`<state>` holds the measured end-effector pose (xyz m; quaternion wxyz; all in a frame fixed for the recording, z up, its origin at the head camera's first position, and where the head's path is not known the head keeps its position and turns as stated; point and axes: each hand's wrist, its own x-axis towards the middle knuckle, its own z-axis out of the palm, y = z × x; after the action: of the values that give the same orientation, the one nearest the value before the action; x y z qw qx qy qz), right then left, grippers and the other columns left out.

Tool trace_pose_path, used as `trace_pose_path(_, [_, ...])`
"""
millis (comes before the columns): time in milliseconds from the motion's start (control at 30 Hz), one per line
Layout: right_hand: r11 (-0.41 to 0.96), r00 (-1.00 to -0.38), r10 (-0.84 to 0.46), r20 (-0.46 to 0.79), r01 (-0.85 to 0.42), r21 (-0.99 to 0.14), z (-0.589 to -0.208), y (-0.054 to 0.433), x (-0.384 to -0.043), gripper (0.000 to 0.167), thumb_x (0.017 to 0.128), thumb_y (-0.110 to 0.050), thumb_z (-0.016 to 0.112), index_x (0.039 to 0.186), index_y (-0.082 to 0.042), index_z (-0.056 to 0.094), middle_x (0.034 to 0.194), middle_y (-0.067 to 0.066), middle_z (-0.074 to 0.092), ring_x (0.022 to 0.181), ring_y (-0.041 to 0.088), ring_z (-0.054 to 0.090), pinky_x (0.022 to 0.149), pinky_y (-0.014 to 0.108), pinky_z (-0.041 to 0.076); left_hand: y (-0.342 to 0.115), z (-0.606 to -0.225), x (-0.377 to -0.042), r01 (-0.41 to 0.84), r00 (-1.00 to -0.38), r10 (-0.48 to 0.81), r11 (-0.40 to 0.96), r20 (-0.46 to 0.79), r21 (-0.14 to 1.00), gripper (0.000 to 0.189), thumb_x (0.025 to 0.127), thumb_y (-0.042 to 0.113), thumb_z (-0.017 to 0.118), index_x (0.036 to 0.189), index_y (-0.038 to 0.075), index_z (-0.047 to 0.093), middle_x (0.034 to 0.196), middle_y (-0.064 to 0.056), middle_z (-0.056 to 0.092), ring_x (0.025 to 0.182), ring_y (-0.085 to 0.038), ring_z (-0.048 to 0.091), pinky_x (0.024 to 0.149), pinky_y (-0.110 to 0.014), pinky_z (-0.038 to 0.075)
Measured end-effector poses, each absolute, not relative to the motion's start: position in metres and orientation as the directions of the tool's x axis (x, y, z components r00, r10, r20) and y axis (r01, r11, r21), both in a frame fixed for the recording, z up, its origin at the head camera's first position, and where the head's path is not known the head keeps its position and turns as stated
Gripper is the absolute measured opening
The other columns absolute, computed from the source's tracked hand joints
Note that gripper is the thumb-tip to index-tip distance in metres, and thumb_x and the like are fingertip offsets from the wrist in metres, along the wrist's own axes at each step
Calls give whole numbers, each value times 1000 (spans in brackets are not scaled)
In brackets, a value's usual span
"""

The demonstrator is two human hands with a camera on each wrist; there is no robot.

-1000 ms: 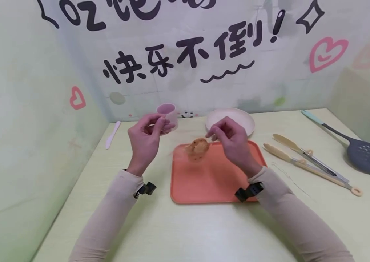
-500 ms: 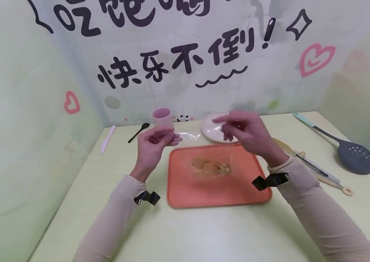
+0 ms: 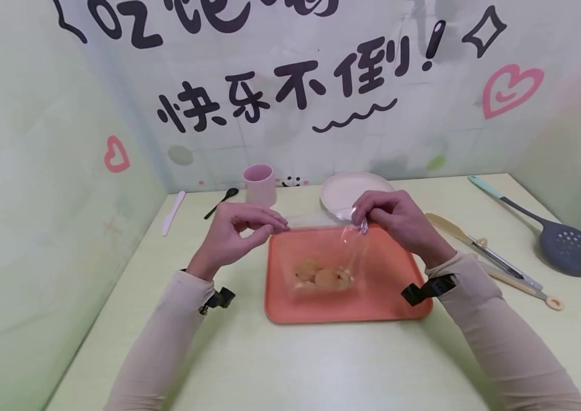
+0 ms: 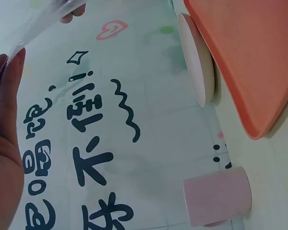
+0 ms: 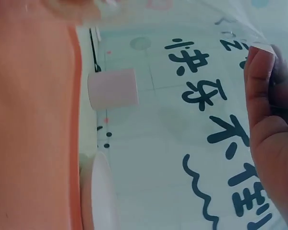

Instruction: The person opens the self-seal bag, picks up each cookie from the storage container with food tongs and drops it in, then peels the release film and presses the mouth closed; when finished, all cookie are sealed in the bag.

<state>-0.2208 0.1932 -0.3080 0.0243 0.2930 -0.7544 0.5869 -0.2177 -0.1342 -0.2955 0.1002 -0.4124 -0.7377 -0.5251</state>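
A clear plastic bag (image 3: 331, 245) hangs upright over the orange tray (image 3: 282, 308), with several round golden-brown baked pieces (image 3: 326, 278) at its bottom. My left hand (image 3: 234, 234) pinches the bag's upper left corner between thumb and fingers; the left wrist view shows the film (image 4: 36, 31) running out of that pinch. At the upper right corner my right hand (image 3: 398, 220) grips crumpled film with curled fingers. In the right wrist view the bag's edge (image 5: 237, 21) meets the thumb and fingertips of the right hand (image 5: 271, 124). Whether the bag's bottom touches the tray, I cannot tell.
Behind the tray stand a pink cup (image 3: 259, 185) and a pale plate (image 3: 349, 191). A pink knife (image 3: 173, 214) and a black spoon (image 3: 222, 202) lie at the back left. To the right are tongs (image 3: 496, 257) and a slotted turner (image 3: 570, 248).
My right hand has moved right and now grips the bag's right corner, its fingers no longer extended as half a second ago. The bag has spread wider, and the baked pieces hang lower.
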Motion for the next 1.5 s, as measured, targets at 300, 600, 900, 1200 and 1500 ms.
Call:
trace_pose_path(300, [249,-690,-629,357,-614,-749,-301,179,-223,42,95,12,43,82,-11,76,122,17,68,119,15,60,94,18,51,-121,-276,-202,780,-612,515,262,601,569,13,81,-4,79,90,4,79,88,-7,78,79,-10,72,77,-24,62])
trace_pose_path(600, [220,-566,-738,368,-717,-662,-269,98,-218,36,107,-19,46,95,-11,79,102,0,77,104,12,69,94,33,56,-124,-259,-195,767,-640,541,412,545,492,16,83,-2,78,97,6,79,92,-4,77,81,-11,71,79,-22,62])
trace_pose_path(900, [371,-716,-628,306,-620,-691,-304,129,-204,49,110,-19,38,89,-12,82,86,-3,80,95,12,75,93,37,59,-141,-256,-187,674,-734,446,380,513,633,18,83,-8,76,98,1,77,95,-10,75,84,-17,71,82,-25,62])
trace_pose_path(1200, [249,-681,-610,404,-650,-718,-322,135,-199,44,106,-8,47,78,-15,79,87,1,79,78,8,74,83,29,62,-151,-260,-184,641,-761,420,366,495,674,21,83,-10,75,101,0,76,98,-12,75,87,-16,72,83,-25,62])
trace_pose_path(1500, [-29,-434,-748,502,-735,-678,-315,89,-176,10,90,-2,73,98,-5,79,94,6,78,80,8,74,69,24,63,-209,-248,-157,560,-819,422,443,388,700,20,86,-2,76,104,6,77,99,-2,76,87,-14,73,79,-24,63])
